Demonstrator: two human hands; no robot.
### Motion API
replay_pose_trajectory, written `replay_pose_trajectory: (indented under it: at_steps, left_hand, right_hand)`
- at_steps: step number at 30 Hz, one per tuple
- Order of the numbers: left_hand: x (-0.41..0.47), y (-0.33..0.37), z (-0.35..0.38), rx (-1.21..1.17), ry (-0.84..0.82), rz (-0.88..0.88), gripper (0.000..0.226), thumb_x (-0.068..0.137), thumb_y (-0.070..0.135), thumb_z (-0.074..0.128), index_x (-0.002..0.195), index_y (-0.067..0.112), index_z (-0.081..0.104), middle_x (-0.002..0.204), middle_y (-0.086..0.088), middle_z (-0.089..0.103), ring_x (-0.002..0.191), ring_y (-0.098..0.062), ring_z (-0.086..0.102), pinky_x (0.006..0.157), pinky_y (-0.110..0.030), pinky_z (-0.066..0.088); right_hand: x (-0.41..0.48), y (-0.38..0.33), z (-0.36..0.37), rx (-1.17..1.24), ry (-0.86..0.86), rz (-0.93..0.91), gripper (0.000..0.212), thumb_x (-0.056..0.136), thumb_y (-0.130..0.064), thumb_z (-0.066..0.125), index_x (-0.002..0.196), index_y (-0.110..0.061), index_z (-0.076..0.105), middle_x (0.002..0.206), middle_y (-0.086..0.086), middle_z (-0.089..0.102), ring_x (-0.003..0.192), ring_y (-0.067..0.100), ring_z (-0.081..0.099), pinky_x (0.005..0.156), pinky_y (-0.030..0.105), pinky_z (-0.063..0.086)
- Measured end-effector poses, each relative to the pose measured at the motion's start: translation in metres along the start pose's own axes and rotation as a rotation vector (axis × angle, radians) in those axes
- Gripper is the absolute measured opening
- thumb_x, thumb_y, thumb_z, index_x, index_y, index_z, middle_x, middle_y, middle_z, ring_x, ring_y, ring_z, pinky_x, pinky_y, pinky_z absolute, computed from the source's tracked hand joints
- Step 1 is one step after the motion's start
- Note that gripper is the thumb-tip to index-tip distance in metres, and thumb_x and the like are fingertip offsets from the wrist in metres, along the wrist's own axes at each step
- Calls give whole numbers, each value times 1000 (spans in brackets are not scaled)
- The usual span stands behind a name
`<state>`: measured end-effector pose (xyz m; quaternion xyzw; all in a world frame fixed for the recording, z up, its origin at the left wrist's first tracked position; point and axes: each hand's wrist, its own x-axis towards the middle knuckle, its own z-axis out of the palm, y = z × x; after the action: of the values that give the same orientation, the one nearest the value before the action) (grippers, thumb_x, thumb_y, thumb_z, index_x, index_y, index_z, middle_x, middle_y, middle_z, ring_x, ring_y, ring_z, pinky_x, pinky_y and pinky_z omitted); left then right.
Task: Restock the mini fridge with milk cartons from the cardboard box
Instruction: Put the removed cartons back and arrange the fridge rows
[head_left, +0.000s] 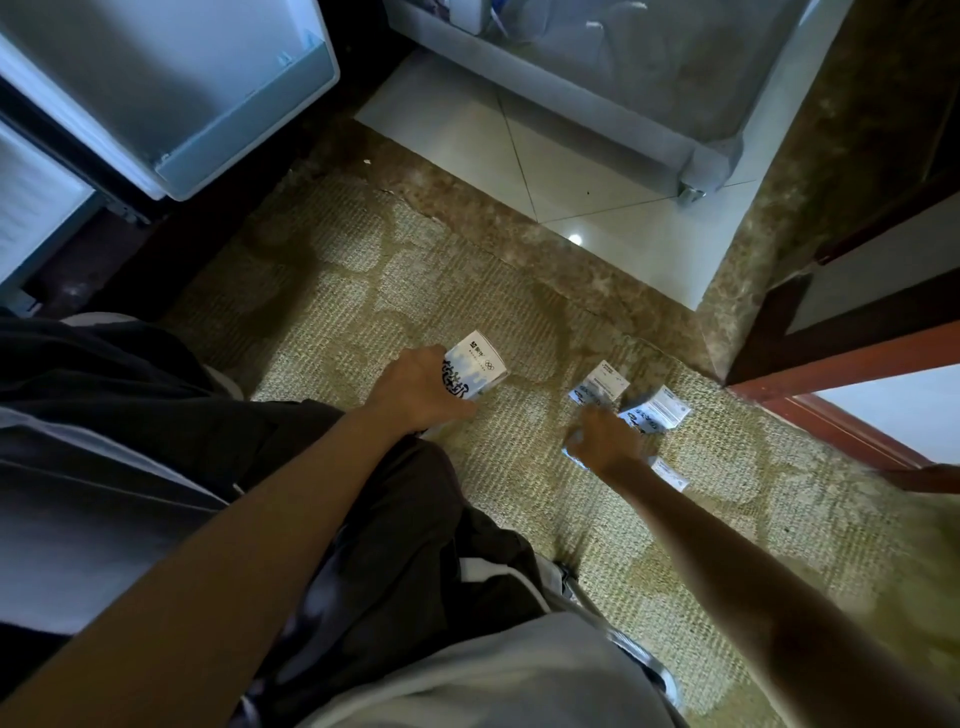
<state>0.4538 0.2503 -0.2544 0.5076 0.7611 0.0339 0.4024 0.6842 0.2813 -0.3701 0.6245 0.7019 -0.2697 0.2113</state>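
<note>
Left hand (421, 389) — grip curled round a milk carton (480, 369); at its three o'clock, right hand (605, 441) blurs over loose cartons (654, 413) on carpet (363, 291) — grip unclear.

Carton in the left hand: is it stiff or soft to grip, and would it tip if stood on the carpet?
The carton is probably stiff: its edges look straight in the grip of the left hand. One hand holds it, so it is likely light. On the rough carpet it may tip; the other cartons seem to lie on their sides.
</note>
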Motion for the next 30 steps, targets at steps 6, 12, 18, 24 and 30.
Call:
replay_pose_trajectory:
  at_steps: [6, 12, 18, 24, 30]
  left_hand:
    - [0, 0, 1, 58, -11, 26, 52, 72, 32, 74, 114, 7, 56, 110, -10, 65, 96, -24, 61, 70, -25, 40]
    - [-3, 0, 0, 28, 8, 19, 47, 71, 29, 74, 109, 8, 57, 108, -8, 66, 96, -23, 62, 73, -26, 44]
    - [-11, 7, -10, -48, 152, -54, 49, 73, 26, 75, 110, 3, 53, 110, -13, 63, 98, -28, 61, 79, -34, 46]
    - [-17, 0, -43, -283, 309, -190, 43, 73, 24, 73, 108, 6, 56, 96, -7, 60, 81, -21, 56, 63, -26, 42]
    - [-24, -23, -133, -466, 610, -220, 54, 76, 29, 73, 120, 6, 52, 112, -6, 60, 95, -17, 56, 72, -25, 45]
  right_hand:
    - [5, 0, 10, -99, -50, 111, 38, 93, -13, 48, 130, -4, 42, 124, 14, 58, 114, 28, 58, 93, 36, 48]
    - [13, -16, -4, -171, -50, 34, 34, 90, -12, 52, 124, -7, 50, 121, 12, 61, 113, 25, 59, 88, 32, 50]
    - [11, -60, -45, -70, -77, -105, 43, 79, -18, 66, 119, -7, 54, 118, 10, 61, 112, 26, 58, 89, 33, 48]
    - [-1, -131, -107, 112, 64, -348, 18, 75, -18, 69, 88, -6, 67, 85, 8, 67, 76, 21, 63, 58, 23, 43]
    - [-22, -235, -169, 260, 180, -540, 15, 69, -19, 72, 81, -14, 65, 83, 8, 70, 81, 24, 67, 71, 34, 52]
